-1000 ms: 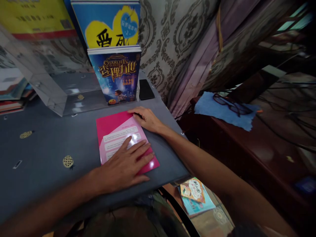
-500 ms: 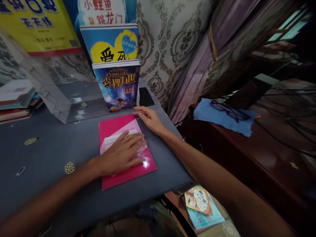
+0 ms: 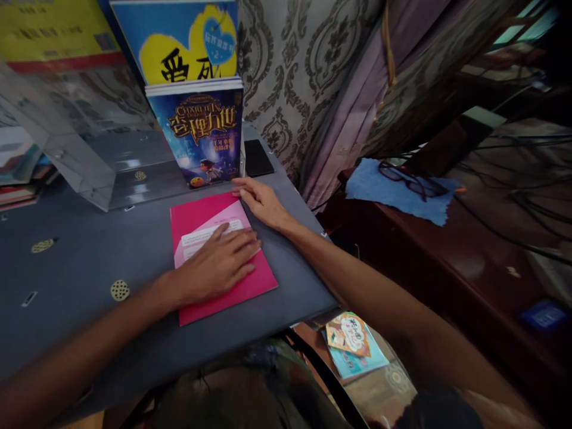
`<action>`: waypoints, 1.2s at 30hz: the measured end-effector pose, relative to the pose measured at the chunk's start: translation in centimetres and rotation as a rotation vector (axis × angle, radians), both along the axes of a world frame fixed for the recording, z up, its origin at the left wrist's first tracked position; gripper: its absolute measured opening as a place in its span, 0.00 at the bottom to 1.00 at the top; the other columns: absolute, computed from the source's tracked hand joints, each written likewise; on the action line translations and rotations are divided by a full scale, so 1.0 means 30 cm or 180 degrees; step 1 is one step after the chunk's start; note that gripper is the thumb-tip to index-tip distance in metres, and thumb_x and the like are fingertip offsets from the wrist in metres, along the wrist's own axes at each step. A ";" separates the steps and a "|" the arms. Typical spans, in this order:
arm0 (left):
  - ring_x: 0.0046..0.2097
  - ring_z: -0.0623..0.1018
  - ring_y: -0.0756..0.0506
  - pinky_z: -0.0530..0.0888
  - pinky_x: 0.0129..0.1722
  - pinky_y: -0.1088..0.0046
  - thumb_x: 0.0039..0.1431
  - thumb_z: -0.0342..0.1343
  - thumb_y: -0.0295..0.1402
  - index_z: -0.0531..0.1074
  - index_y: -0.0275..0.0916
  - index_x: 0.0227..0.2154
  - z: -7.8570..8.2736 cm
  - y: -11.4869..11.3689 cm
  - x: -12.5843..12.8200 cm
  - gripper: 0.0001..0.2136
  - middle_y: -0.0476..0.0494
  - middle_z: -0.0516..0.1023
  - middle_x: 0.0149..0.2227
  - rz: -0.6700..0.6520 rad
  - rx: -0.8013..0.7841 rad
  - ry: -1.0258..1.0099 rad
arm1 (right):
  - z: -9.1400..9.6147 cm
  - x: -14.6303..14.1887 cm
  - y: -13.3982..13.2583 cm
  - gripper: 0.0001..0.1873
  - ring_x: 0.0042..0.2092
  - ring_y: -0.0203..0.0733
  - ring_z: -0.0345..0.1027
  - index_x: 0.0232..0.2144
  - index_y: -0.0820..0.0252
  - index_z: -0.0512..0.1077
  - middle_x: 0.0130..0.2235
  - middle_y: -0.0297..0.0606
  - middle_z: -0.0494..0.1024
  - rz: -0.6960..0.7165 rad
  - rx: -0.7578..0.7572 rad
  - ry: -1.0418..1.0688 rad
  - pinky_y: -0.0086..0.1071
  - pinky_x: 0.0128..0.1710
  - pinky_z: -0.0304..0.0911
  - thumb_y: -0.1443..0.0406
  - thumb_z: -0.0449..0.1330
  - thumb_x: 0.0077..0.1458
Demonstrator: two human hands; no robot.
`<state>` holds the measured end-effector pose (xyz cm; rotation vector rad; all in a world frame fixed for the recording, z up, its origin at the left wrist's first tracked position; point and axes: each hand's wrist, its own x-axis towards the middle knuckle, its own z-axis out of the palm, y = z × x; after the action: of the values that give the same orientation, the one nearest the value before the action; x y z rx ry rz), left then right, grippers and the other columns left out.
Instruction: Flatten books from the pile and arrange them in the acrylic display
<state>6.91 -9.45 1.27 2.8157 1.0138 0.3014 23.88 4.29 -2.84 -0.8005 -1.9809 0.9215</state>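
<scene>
A pink booklet (image 3: 196, 219) lies flat on the dark grey table (image 3: 80, 262). My left hand (image 3: 214, 265) rests palm down on its middle, fingers stretched out over the pale pink panel with printed text. My right hand (image 3: 261, 202) lies flat at the booklet's far right corner, fingers extended and touching its edge. Just behind the booklet, a dark blue book with gold lettering (image 3: 201, 134) stands upright in a clear stand, with a blue and yellow book (image 3: 179, 42) behind it.
A clear acrylic stand (image 3: 84, 155) sits at the back left, a black phone (image 3: 258, 158) at the back right. Stacked books (image 3: 18, 173) lie far left. Patterned curtains hang behind. A blue cloth with glasses (image 3: 397, 187) lies on a wooden surface; a booklet (image 3: 353, 345) lies on the floor.
My left hand has slid up the booklet from its lower edge to its middle. The booklet has shifted slightly toward me and left. My right hand stays at the top right corner.
</scene>
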 end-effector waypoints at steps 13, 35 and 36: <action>0.61 0.73 0.41 0.67 0.64 0.53 0.74 0.41 0.35 0.69 0.38 0.59 0.027 -0.067 -0.041 0.18 0.36 0.74 0.60 -0.0487 -0.0078 -0.0266 | 0.022 -0.005 -0.039 0.22 0.54 0.46 0.75 0.59 0.59 0.65 0.54 0.45 0.80 -0.0110 0.0470 -0.0501 0.44 0.55 0.69 0.65 0.50 0.65; 0.59 0.75 0.41 0.70 0.62 0.54 0.71 0.41 0.35 0.74 0.37 0.54 -0.067 0.109 -0.399 0.19 0.37 0.77 0.57 0.1229 0.0261 -0.0630 | 0.115 -0.183 -0.364 0.20 0.69 0.48 0.57 0.60 0.59 0.69 0.64 0.46 0.71 0.1783 0.1440 -0.1728 0.54 0.70 0.47 0.64 0.51 0.70; 0.59 0.75 0.41 0.70 0.62 0.54 0.72 0.41 0.34 0.74 0.36 0.54 -0.067 0.108 -0.398 0.19 0.36 0.77 0.57 0.1216 0.0266 -0.0625 | 0.118 -0.170 -0.388 0.20 0.69 0.48 0.57 0.61 0.59 0.69 0.64 0.45 0.71 0.1838 0.1437 -0.1751 0.54 0.70 0.47 0.64 0.51 0.70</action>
<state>-5.03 -6.20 -0.74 2.5765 1.5154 0.6593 18.78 -7.36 0.72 -0.2217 -2.8524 0.5340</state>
